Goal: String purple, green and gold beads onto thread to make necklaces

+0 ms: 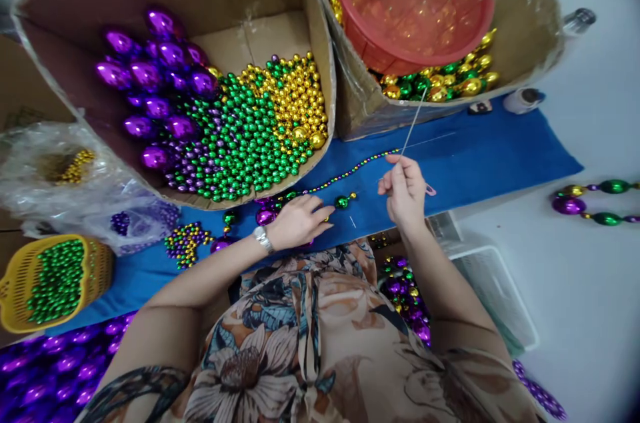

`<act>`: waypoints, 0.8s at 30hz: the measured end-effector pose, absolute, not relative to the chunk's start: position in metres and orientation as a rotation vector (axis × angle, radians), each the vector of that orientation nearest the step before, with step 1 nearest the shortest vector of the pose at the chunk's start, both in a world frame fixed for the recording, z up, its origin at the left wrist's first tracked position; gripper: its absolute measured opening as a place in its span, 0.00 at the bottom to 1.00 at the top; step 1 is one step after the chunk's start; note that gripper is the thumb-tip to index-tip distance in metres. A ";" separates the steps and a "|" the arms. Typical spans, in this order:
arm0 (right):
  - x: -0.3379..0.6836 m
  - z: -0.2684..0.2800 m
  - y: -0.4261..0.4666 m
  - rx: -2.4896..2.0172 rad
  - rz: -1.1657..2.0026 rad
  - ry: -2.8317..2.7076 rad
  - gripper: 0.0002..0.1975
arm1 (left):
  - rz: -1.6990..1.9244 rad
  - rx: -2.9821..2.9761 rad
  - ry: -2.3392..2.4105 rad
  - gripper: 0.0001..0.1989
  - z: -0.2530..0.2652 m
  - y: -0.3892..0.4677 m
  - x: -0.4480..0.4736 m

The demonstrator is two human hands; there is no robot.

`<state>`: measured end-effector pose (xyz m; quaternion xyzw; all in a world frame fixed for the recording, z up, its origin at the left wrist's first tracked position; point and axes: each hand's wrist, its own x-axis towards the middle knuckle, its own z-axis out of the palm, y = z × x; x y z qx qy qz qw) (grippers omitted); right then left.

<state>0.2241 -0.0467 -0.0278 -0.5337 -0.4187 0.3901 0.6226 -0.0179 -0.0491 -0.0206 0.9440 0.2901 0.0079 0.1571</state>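
Observation:
My right hand is closed in a pinch on a long thin needle, which points up toward the cardboard boxes. My left hand, with a watch at the wrist, lies low over the blue cloth, fingers stretched out and slightly apart. Large purple beads show beside it and are partly hidden by it. A green bead with small gold ones lies just past its fingertips. Between the hands and the boxes runs a string of small beads, with thin thread trailing beyond its right end.
One cardboard box holds purple, green and gold beads. Another box has a red basket on its beads. At left stand a yellow basket of green beads and plastic bags. A white bin sits low right.

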 end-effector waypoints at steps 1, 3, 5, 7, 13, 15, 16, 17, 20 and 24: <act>0.223 -0.026 -0.047 -1.228 0.904 -0.967 0.15 | 0.087 2.704 0.828 0.21 -0.027 -0.046 -0.005; 0.223 -0.021 -0.047 -1.216 0.902 -0.955 0.14 | 0.084 2.700 0.807 0.21 -0.042 -0.041 0.019; 0.226 -0.019 -0.045 -1.198 0.895 -0.922 0.13 | -0.011 2.688 0.802 0.21 -0.054 -0.036 0.036; 0.233 -0.019 -0.043 -1.195 0.904 -0.887 0.13 | -0.084 2.690 0.797 0.20 -0.063 -0.032 0.044; 0.267 -0.029 -0.029 -1.215 0.786 -0.745 0.15 | -0.187 2.722 0.804 0.16 -0.064 -0.028 0.034; 0.270 -0.033 -0.026 -1.209 0.785 -0.702 0.16 | -0.176 2.734 0.815 0.16 -0.063 -0.028 0.029; 0.269 -0.035 -0.026 -1.210 0.796 -0.695 0.17 | -0.178 2.739 0.824 0.15 -0.062 -0.029 0.027; 0.266 -0.036 -0.027 -1.216 0.807 -0.703 0.17 | -0.189 2.742 0.834 0.15 -0.062 -0.030 0.026; 0.249 -0.037 -0.034 -1.244 0.805 -0.799 0.15 | -0.207 2.738 0.865 0.15 -0.060 -0.030 0.021; 0.227 -0.036 -0.051 -1.289 0.793 -1.028 0.14 | -0.030 2.698 0.869 0.16 -0.047 -0.029 0.010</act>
